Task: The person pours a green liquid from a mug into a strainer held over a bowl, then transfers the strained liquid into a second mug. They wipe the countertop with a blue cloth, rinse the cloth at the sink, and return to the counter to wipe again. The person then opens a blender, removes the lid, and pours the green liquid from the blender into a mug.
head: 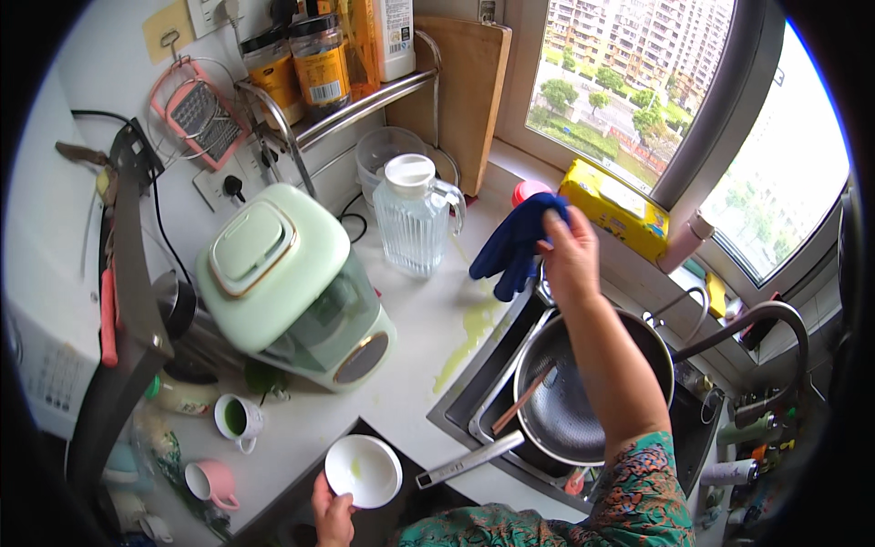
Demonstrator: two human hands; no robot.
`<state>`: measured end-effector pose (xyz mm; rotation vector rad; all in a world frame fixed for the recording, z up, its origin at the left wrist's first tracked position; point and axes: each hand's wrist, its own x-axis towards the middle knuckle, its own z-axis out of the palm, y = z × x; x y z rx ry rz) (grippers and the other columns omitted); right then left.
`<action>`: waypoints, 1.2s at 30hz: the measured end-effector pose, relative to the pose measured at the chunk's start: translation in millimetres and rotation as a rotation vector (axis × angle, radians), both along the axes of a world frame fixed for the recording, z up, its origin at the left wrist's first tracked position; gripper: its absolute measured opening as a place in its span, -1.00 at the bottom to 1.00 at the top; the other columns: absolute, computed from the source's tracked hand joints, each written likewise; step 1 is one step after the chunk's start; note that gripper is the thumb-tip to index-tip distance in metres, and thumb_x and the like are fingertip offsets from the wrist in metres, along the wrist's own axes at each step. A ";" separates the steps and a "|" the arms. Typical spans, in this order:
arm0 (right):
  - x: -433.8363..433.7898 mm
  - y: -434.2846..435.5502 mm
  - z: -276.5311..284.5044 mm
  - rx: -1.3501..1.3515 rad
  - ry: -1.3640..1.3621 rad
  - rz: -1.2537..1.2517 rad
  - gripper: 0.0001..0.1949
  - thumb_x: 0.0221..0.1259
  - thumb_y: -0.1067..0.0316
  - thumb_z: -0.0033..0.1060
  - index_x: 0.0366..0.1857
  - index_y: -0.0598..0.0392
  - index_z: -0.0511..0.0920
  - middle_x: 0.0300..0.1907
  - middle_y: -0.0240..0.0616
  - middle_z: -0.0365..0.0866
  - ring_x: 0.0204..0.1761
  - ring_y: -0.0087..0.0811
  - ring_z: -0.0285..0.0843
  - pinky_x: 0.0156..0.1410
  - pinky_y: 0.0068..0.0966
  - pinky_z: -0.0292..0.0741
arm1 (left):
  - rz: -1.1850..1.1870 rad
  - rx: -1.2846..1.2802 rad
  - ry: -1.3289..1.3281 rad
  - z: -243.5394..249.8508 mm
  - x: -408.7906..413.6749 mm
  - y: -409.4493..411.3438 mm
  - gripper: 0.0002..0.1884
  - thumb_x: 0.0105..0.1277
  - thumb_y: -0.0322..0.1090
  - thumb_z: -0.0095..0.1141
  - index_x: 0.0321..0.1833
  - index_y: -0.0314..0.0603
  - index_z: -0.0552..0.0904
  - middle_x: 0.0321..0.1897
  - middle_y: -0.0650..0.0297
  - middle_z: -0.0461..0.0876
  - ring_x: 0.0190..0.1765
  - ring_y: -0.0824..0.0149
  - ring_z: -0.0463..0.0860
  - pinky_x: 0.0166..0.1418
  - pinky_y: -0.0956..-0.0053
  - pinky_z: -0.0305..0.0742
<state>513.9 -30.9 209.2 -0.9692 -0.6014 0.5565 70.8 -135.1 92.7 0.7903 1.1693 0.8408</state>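
Between the thumb and fingers of my right hand [573, 253] hangs a dark blue cloth [516, 243], held up over the counter by the window sill. My left hand [333, 513] grips the rim of a small white bowl [364, 472] at the counter's front edge. A little greenish-yellow residue clings to the inside of the bowl. Below and left of the cloth, a spill of yellow-green liquid [465, 342] spreads over the white countertop [410, 321] beside the sink. Under my right forearm, a frying pan [567, 403] rests in the sink, partly hidden by the arm.
Left stand a pale green countertop appliance [287, 273], a mug of green liquid [236, 418] and a pink mug [210, 481]. A glass pitcher [412, 225] stands near the wall rack. The pan's handle [472, 459] juts over the sink edge; chopsticks [523, 400] lean inside. A faucet [772, 311] arches at right.
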 end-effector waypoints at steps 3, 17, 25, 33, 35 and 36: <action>12.8 61.9 -59.0 -0.151 -0.027 0.045 -0.86 0.27 0.40 0.13 -0.15 0.15 0.55 -0.31 -0.52 0.57 -0.29 -0.70 0.45 -0.18 -0.69 0.43 | -0.009 -0.005 0.047 -8.4 -10.2 -3.0 -0.51 0.25 -0.46 0.01 0.27 -0.38 0.31 0.09 0.13 0.47 0.01 0.26 0.55 -0.02 0.42 0.53; 48.4 167.2 -188.2 -1.038 -1.332 0.186 -0.57 0.17 0.10 -0.03 0.17 -0.19 0.41 0.19 -0.35 0.37 0.32 -0.16 0.20 0.31 0.06 0.21 | 0.040 -0.028 0.138 -12.9 7.7 18.4 -0.36 0.04 -0.52 -0.08 0.30 -0.45 0.27 0.16 0.05 0.43 0.19 0.17 0.43 0.29 0.31 0.30; 34.8 67.2 -171.6 -0.950 -1.309 0.214 -0.26 0.01 -0.26 0.17 0.21 0.06 0.39 0.27 -0.02 0.31 0.34 0.00 0.18 0.42 -0.22 0.15 | -0.006 -0.053 0.079 4.4 18.4 17.4 -0.40 0.12 -0.51 -0.08 0.31 -0.44 0.27 0.17 0.05 0.42 0.21 0.17 0.43 0.31 0.30 0.29; 5.2 13.3 -174.0 -0.973 -1.165 0.010 -0.56 0.01 0.06 0.31 -0.08 0.10 0.53 0.01 -0.02 0.48 0.13 -0.02 0.34 0.22 -0.24 0.34 | 0.055 0.021 -0.028 5.5 12.6 4.2 -0.35 -0.04 -0.57 -0.14 0.26 -0.46 0.29 0.06 0.09 0.47 0.10 0.26 0.49 0.23 0.42 0.36; -17.3 6.3 -155.7 -1.065 -1.159 -0.027 -0.53 0.00 0.02 0.31 -0.07 0.10 0.52 0.09 0.02 0.44 0.19 0.02 0.30 0.25 -0.22 0.31 | 0.073 0.039 -0.024 6.1 7.7 -3.0 -0.35 -0.04 -0.57 -0.14 0.26 -0.46 0.28 0.06 0.09 0.47 0.09 0.27 0.49 0.22 0.42 0.36; -18.6 0.9 -171.3 -1.070 -1.203 -0.106 -0.42 -0.01 -0.07 0.30 0.04 0.09 0.47 0.26 0.09 0.29 0.33 0.08 0.13 0.36 -0.10 0.18 | 0.072 0.040 -0.037 6.8 6.5 -6.1 -0.35 -0.04 -0.58 -0.14 0.26 -0.46 0.28 0.07 0.08 0.46 0.10 0.26 0.49 0.23 0.41 0.36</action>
